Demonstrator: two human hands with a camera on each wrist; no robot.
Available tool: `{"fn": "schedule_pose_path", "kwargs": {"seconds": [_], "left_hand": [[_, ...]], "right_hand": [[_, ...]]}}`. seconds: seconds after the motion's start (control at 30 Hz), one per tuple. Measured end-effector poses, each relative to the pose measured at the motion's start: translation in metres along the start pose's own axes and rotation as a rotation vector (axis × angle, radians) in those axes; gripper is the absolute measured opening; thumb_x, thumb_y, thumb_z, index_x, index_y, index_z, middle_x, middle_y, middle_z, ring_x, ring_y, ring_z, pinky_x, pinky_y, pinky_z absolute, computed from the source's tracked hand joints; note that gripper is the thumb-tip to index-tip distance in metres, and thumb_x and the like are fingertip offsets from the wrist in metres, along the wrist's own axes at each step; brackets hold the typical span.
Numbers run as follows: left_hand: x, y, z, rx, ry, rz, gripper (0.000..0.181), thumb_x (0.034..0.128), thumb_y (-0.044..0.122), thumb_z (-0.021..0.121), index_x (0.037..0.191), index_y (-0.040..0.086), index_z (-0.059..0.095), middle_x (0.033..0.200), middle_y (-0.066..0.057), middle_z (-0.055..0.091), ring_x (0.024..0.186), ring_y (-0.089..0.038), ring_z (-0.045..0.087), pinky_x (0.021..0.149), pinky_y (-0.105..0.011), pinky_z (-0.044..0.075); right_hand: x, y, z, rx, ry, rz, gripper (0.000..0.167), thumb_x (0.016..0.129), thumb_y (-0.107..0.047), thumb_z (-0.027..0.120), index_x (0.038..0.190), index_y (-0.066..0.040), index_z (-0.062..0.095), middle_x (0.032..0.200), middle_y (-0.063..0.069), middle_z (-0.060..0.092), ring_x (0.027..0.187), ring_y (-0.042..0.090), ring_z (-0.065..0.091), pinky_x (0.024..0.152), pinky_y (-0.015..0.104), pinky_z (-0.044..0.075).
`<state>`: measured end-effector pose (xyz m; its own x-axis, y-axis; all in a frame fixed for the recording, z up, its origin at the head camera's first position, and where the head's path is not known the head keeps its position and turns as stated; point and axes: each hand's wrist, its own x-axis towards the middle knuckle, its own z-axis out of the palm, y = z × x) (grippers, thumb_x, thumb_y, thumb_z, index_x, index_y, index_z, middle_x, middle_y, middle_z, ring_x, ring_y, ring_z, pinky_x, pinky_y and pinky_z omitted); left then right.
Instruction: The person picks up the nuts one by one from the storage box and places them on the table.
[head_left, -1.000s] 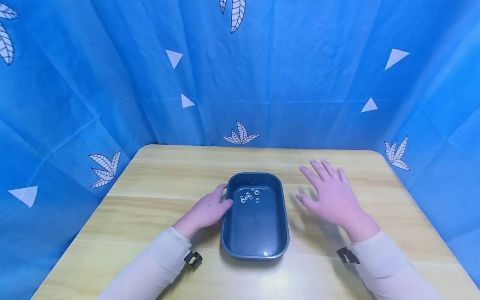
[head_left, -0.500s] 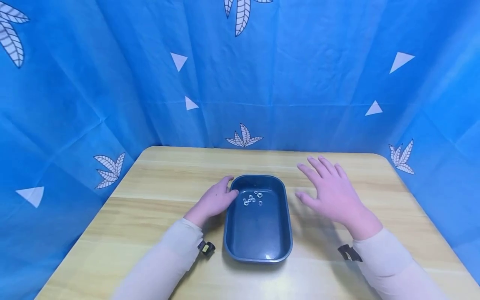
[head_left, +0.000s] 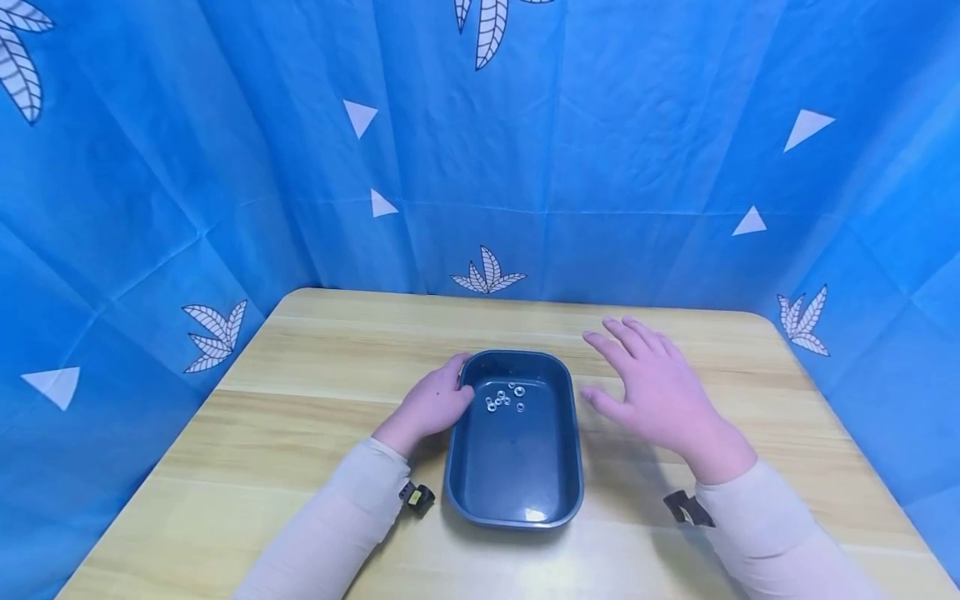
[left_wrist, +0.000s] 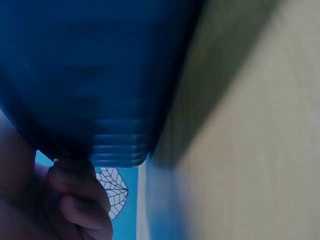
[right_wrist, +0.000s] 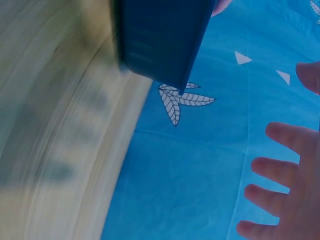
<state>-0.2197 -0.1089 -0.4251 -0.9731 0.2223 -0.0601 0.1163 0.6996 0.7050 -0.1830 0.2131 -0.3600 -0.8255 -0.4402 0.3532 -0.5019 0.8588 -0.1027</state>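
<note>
A dark blue rectangular tray [head_left: 513, 467] sits on the table. Inside, towards its far left, lie several small shiny ring-shaped pieces [head_left: 500, 400], too small to identify surely. My left hand [head_left: 431, 404] grips the tray's left rim, thumb over the edge. In the left wrist view, curled fingers [left_wrist: 82, 197] show beneath the rim, against the tray's ribbed side wall [left_wrist: 100, 75]. To the right of the tray, my right hand [head_left: 656, 396] hovers above the table with fingers spread, touching nothing. The right wrist view shows those fingers [right_wrist: 272, 170] apart from the tray [right_wrist: 160, 45].
The light wooden tabletop [head_left: 247, 467] has rounded far corners. A blue curtain [head_left: 615, 150] with white leaves and triangles hangs behind and at both sides. Dark wrist devices [head_left: 417, 497] are strapped over the pale sleeves [head_left: 757, 512].
Over the last second the tray and left hand have shifted slightly right in view, along with the camera's own shift. My right hand has lately moved a little left towards the tray.
</note>
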Motion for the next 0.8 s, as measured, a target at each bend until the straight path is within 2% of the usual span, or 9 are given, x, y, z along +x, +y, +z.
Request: {"fn": "schedule_pose_path", "kwargs": {"seconds": [0.2,0.37,0.8], "left_hand": [[0.002,-0.001,0.001,-0.026,-0.003,0.019,0.059,0.0998,0.020,0.050,0.156,0.008,0.036,0.143,-0.014,0.057,0.132,-0.033,0.053,0.107,-0.055,0.041],[0.002,0.001,0.002,-0.038,-0.008,0.021,0.059,0.1003,0.019,0.050,0.156,0.007,0.035,0.144,-0.014,0.056,0.132,-0.033,0.052,0.107,-0.055,0.041],[0.000,-0.002,0.004,-0.060,-0.018,-0.006,0.058,0.1006,0.021,0.049,0.156,0.011,0.035,0.147,-0.011,0.054,0.134,-0.032,0.050,0.108,-0.055,0.041]], "right_hand": [[0.003,-0.005,0.002,0.027,-0.013,-0.016,0.069,0.091,-0.051,0.065,0.149,-0.018,0.050,0.154,0.014,0.043,0.143,0.039,0.035,0.110,0.062,0.032],[0.006,-0.011,0.003,0.046,-0.034,-0.031,0.069,0.091,-0.054,0.065,0.148,-0.016,0.052,0.150,0.015,0.049,0.139,0.040,0.040,0.110,0.061,0.034],[0.022,-0.028,0.000,0.108,-0.099,-0.017,0.060,0.092,-0.054,0.064,0.139,-0.016,0.062,0.140,0.008,0.058,0.130,0.033,0.051,0.107,0.054,0.041]]}}
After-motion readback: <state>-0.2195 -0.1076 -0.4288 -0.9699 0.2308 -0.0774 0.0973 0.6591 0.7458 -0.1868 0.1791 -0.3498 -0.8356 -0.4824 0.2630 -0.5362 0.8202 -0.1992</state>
